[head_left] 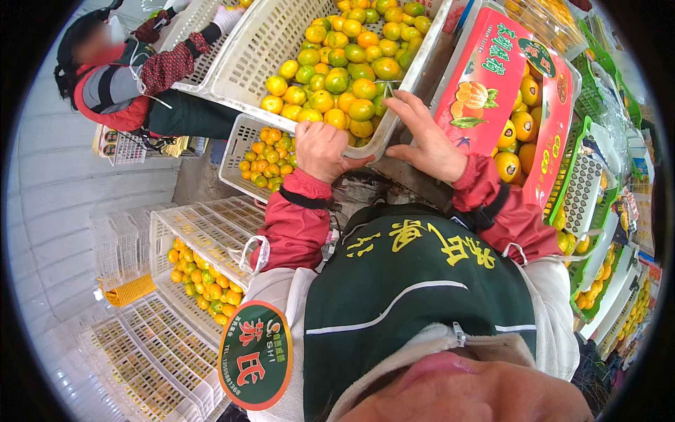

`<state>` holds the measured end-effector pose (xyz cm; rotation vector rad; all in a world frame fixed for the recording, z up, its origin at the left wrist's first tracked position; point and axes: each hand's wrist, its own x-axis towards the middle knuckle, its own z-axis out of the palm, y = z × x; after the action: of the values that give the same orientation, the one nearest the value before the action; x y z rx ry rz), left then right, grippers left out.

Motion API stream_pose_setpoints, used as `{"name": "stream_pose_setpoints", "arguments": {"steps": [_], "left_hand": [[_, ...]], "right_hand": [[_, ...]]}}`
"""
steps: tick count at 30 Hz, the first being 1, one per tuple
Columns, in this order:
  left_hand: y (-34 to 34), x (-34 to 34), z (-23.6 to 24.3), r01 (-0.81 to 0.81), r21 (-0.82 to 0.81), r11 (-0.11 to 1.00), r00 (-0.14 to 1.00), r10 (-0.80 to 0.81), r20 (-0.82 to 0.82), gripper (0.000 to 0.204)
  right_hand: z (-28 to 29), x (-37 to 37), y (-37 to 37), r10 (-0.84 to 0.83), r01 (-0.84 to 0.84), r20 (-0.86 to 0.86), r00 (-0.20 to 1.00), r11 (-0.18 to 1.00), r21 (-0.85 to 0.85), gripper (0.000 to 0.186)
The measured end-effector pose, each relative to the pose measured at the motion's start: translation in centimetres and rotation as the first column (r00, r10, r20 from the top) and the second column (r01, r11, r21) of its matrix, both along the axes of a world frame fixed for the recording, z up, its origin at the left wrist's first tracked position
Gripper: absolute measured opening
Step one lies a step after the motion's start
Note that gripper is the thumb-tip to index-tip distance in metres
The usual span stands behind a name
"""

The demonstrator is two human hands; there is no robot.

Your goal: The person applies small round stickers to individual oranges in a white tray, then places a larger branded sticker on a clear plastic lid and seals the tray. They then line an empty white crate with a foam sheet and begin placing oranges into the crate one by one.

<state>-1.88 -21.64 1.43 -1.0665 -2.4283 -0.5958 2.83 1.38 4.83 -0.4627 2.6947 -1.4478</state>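
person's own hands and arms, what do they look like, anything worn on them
The left hand and right hand are ungloved. Red sleeves, each circled by a black band, have white cords at their upper ends, with pale fabric beyond.

The large white crate (242, 67) is hard plastic, its slotted wall fairly smooth with a low sheen. The citrus fruit (337, 81) inside have smooth peel that catches small glossy highlights. The red box (485, 77) looks like smooth printed card, lightly shiny. The dark green apron (408, 316) is matt cloth; the red sleeves (299, 235) are creased, dull fabric. The pale collar (415, 352) looks soft and fleecy, its zip pull (459, 334) metallic.
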Motion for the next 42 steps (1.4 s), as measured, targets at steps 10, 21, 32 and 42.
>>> {"name": "stream_pose_setpoints", "arguments": {"steps": [10, 21, 32, 42], "left_hand": [[-0.9, -1.7, 0.2, 0.030, -0.044, 0.999, 0.999, -0.030, 0.013, 0.047], [-0.8, -0.7, 0.8, 0.007, -0.138, 0.990, 0.993, 0.010, 0.121, 0.049], [-1.3, 0.7, 4.6, -0.066, 0.323, 0.944, 0.990, 0.023, 0.136, 0.052], [9.7, 4.3, 5.2, 0.304, 0.205, 0.930, 0.859, -0.361, 0.363, 0.066]], "right_hand": [[-1.7, -2.7, -0.2, 0.079, -0.067, 0.064, 0.995, 0.984, -0.166, 0.086], [7.3, 2.2, 10.3, -0.165, 0.277, 0.231, 0.959, 0.712, -0.645, 0.039], [12.1, 9.2, 12.4, -0.096, 0.082, 0.004, 0.995, 0.835, -0.544, 0.046], [11.0, 14.1, 18.4, -0.628, 0.628, 0.032, 0.777, 0.774, -0.082, 0.030]]}}
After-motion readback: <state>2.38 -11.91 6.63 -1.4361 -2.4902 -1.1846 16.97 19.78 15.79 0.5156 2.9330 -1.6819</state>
